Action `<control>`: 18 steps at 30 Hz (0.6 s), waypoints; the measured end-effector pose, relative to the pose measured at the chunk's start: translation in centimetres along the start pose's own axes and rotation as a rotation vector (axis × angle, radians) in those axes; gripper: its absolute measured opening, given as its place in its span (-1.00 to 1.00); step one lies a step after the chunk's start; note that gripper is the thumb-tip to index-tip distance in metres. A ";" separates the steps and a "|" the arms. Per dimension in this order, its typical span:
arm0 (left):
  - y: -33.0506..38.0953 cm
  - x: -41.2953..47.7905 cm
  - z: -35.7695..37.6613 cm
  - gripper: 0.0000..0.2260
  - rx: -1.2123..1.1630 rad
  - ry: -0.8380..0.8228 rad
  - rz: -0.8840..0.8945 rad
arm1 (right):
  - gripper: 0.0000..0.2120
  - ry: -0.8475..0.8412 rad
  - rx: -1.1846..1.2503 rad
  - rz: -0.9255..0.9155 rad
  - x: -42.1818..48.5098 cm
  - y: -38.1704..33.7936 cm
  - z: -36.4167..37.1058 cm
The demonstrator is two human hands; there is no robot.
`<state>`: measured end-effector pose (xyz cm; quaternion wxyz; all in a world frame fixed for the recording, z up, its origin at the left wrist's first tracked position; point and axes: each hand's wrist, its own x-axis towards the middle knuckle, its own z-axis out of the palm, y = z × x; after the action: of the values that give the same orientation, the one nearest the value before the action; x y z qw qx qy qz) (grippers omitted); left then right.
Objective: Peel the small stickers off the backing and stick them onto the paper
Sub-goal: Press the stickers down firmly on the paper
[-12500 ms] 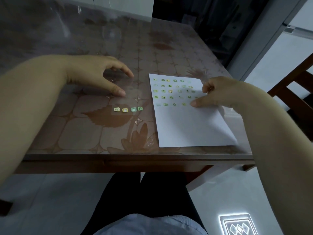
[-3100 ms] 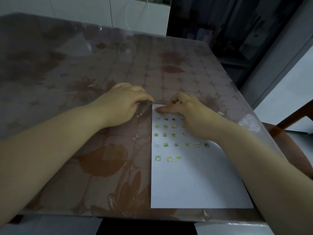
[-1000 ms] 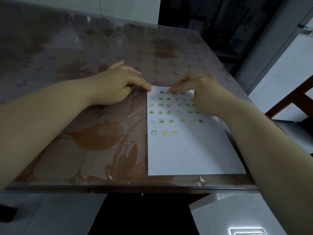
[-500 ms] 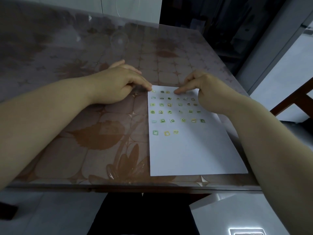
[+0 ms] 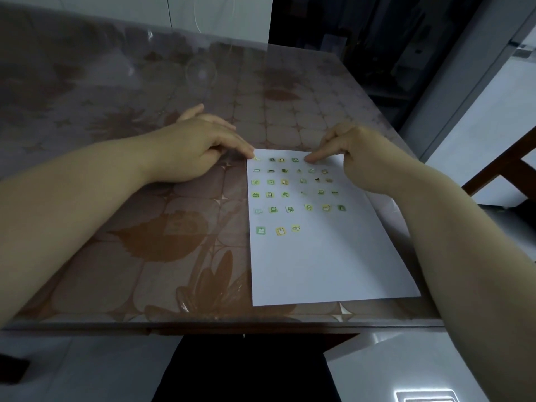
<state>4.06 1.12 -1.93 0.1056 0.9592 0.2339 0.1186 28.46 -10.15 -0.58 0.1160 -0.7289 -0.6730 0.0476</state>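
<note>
A white paper (image 5: pixel 324 256) lies on the table at the right, near the front edge. Several small green and yellow stickers (image 5: pixel 293 192) sit on its upper half in rows, with three in the lowest row (image 5: pixel 279 230). My left hand (image 5: pixel 200 149) rests palm-down on the table, one fingertip touching the paper's top left corner. My right hand (image 5: pixel 356 158) is curled, its index finger pressing on the top row of stickers. I cannot make out the sticker backing; it may be under my left hand.
The table (image 5: pixel 145 227) has a glossy brown flower-pattern cover. A clear round object (image 5: pixel 201 72) stands at the back. A wooden chair (image 5: pixel 510 169) is at the right, a white sheet or board (image 5: pixel 406 369) lies below the table's front right corner, and my dark-clothed legs (image 5: pixel 246 369) are under the front edge.
Over the last second my hands barely move; my right index finger stays on the top row. Compared with 12.5 s ago, the loose stickers left of the paper are gone and the paper carries more.
</note>
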 end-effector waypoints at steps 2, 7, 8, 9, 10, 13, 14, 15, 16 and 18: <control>0.1 -0.1 0.0 -0.49 0.000 -0.004 -0.006 | -0.33 -0.026 0.014 0.016 0.0 -0.2 -0.1; 0.2 -0.1 0.0 -0.55 0.001 -0.002 -0.023 | -0.41 0.087 0.005 0.000 -0.4 0.5 -0.3; 0.2 -0.1 0.0 -0.56 0.000 0.000 -0.021 | -0.44 0.128 0.018 0.004 -0.5 0.7 -0.6; 0.2 -0.1 0.0 -0.56 -0.004 0.005 -0.021 | -0.47 0.142 0.023 0.014 -0.6 0.8 -0.9; 0.2 -0.1 0.0 -0.54 -0.007 0.010 -0.024 | -0.48 0.132 0.017 0.025 -0.7 0.9 -1.1; 0.1 -0.2 0.1 -0.53 -0.005 0.014 -0.015 | -0.50 0.071 -0.013 0.012 -0.8 0.7 -1.1; 0.1 -0.2 0.1 -0.53 -0.005 0.013 -0.007 | -0.49 0.054 -0.020 0.007 -0.8 0.7 -1.0; 0.0 -0.2 0.1 -0.54 -0.006 0.010 -0.002 | -0.48 0.035 -0.038 0.007 -0.6 0.6 -0.9; 0.0 -0.2 0.1 -0.57 -0.008 0.005 -0.001 | -0.47 0.013 -0.063 0.014 -0.4 0.6 -0.8; -0.1 -0.2 0.0 -0.63 -0.008 -0.007 0.000 | -0.43 -0.015 -0.127 0.033 -0.2 0.5 -0.9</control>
<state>3.84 1.05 -2.00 0.1105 0.9591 0.2332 0.1161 29.08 -10.44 0.14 0.0640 -0.7453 -0.6635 0.0121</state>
